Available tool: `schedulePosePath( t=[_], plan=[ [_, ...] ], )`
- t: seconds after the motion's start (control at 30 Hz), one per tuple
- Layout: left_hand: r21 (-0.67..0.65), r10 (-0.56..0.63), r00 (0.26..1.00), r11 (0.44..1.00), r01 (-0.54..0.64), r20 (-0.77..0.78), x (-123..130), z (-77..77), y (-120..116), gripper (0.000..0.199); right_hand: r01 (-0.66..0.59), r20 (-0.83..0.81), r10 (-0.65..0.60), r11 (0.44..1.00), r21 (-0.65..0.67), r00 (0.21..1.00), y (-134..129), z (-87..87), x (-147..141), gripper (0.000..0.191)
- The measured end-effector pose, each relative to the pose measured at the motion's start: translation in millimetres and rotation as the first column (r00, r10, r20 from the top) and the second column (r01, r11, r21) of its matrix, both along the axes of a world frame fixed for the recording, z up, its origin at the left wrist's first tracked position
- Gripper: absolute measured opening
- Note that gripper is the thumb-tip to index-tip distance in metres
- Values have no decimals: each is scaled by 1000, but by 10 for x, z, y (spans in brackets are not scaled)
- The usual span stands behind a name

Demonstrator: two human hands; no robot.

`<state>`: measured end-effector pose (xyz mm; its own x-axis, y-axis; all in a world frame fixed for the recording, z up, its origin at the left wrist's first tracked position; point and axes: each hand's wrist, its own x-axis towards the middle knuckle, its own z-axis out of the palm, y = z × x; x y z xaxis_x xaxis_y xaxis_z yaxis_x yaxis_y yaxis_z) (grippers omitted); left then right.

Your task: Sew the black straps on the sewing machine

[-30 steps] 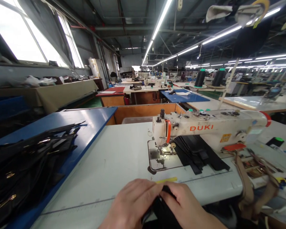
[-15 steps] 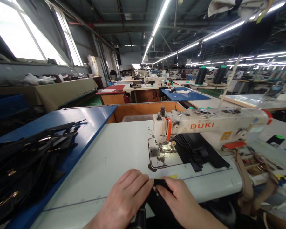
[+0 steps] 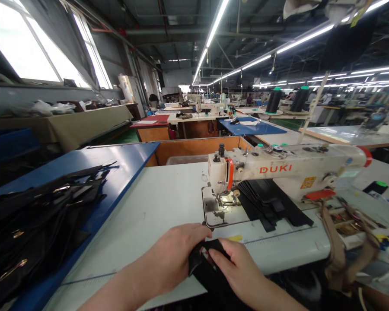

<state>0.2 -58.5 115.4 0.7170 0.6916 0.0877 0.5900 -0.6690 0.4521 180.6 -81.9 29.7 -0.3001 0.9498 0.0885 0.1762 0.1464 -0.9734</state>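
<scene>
Between my hands is a black strap-like strip (image 3: 210, 278), bent over near its upper end and hanging down toward my lap. My left hand (image 3: 176, 248) is closed on the strip's left side, its fingertips curled over the top. On the other side, my right hand (image 3: 236, 263) pinches the strip between thumb and fingers. Both hands are at the front edge of the pale machine table, just below the needle plate (image 3: 218, 216) of a white sewing machine (image 3: 278, 168). A fan of black strips (image 3: 269, 207) lies under the machine's arm.
At left, a blue table (image 3: 129, 160) carries a pile of black pieces (image 3: 45, 216) with gold-coloured metal parts. Brown straps (image 3: 329, 233) hang at the right edge beside a tray of small tools (image 3: 353, 220). Black thread cones (image 3: 274, 101) stand farther back.
My left hand has shifted slightly up and turned, with more forearm showing. The black strip has been turned, and its folded end now shows between my hands. My right hand stays nearly in place.
</scene>
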Motion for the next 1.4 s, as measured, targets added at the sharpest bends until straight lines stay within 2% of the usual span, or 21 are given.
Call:
schedulePosePath(
  t=[0.13,0.2,0.3,0.37,0.43,0.47,0.57,0.67,0.7,0.77,0.83,0.97,1.1,1.27,1.33,1.4],
  plan=[
    [-68,69,994,995,-75,-87,11,41,120,32,-8,29,8,1000,-11,1000,1,-9,11,24],
    [-100,108,984,987,-123,-144,27,56,193,28,-4,37,4,1000,-11,999,4,-1,13,24],
    [-92,108,977,988,-126,-182,55,84,269,21,2,33,-2,1000,2,999,16,10,8,24],
    [-7,90,975,996,-93,-203,81,93,271,14,16,26,-16,1000,5,1000,33,11,-2,23],
    [193,70,965,981,-21,-252,110,67,231,11,49,16,-49,999,7,999,62,5,-15,24],
    [319,64,958,947,29,-279,121,32,198,14,71,1,-71,997,5,998,81,1,-22,24],
    [635,71,958,762,127,-277,113,-183,79,25,116,-103,-119,993,-33,987,146,-7,-43,27],
    [793,75,988,606,62,-134,31,-513,-19,37,116,-226,-140,986,-118,964,190,8,-64,34],
    [812,97,993,584,1,-71,-5,-620,-40,40,108,-261,-144,983,-147,955,197,16,-72,37],
    [816,123,991,577,-33,-46,-71,-786,-60,45,89,-330,-154,975,-206,931,200,30,-90,41],
    [804,128,987,595,0,-95,-122,-872,-55,53,65,-392,-164,965,-254,905,199,35,-109,44],
    [745,102,982,665,50,-157,-178,-875,-13,69,37,-464,-188,948,-315,866,209,29,-120,48],
    [714,72,981,695,80,-180,-204,-883,-9,80,22,-514,-230,925,-379,827,227,26,-106,50],
    [678,73,978,731,81,-195,-181,-993,-55,82,94,-454,-313,892,-442,834,266,-42,-152,56],
    [691,62,986,720,61,-152,-163,-1032,-52,81,143,-402,-325,897,-418,856,294,-91,-196,56],
    [711,45,993,701,48,-111,-156,-1057,-26,75,180,-281,-287,919,-350,916,326,-144,-243,59]
  ],
)
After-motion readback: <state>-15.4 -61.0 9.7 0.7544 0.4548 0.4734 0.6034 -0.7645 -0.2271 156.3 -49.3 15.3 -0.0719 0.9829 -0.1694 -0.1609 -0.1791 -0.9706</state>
